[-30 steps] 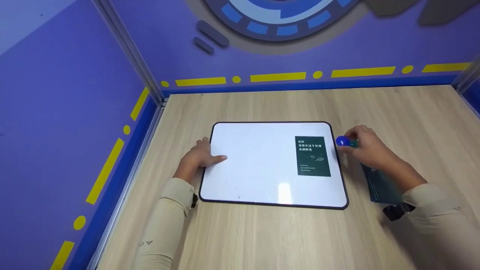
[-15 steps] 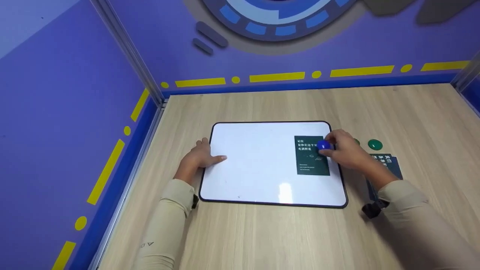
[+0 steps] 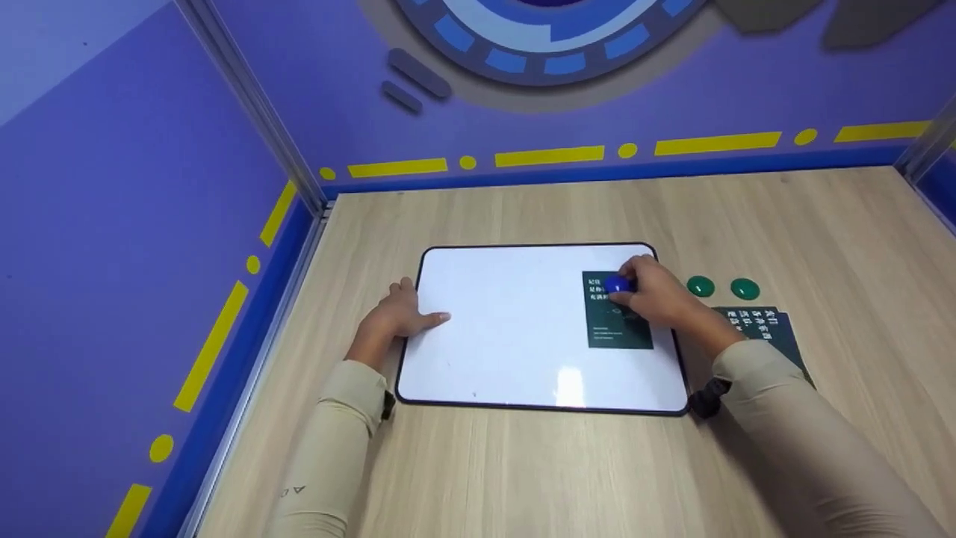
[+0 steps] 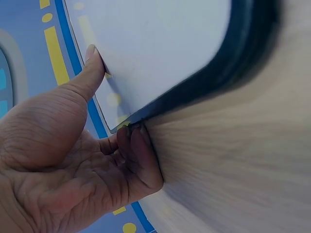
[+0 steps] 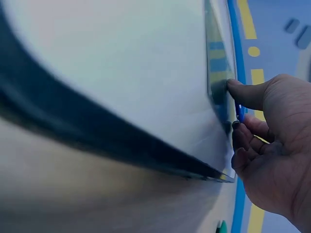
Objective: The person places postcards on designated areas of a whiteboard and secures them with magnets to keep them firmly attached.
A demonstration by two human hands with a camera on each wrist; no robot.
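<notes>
A white board (image 3: 493, 329) with a black rim lies flat on the table. My left hand (image 3: 396, 314) grips its left edge, thumb on the white face and fingers curled at the rim, as the left wrist view (image 4: 73, 145) shows. A dark green card (image 3: 618, 336) with white print lies on the board's right part. Over the card's upper part, my right hand (image 3: 651, 290) pinches a round blue magnet (image 3: 617, 285) between thumb and fingers. In the right wrist view the blue magnet (image 5: 240, 112) is mostly hidden, and the thumb meets the card.
Two round green magnets (image 3: 700, 286) lie on the wooden table (image 3: 538, 478) right of the board. Below them are more dark green cards (image 3: 769, 325), partly covered by the right arm. Blue wall panels (image 3: 523, 119) enclose the table at the back and left.
My right hand has moved left with the blue magnet, from beside the board to over the card. The green magnets and loose cards are uncovered. The left hand keeps its place.
</notes>
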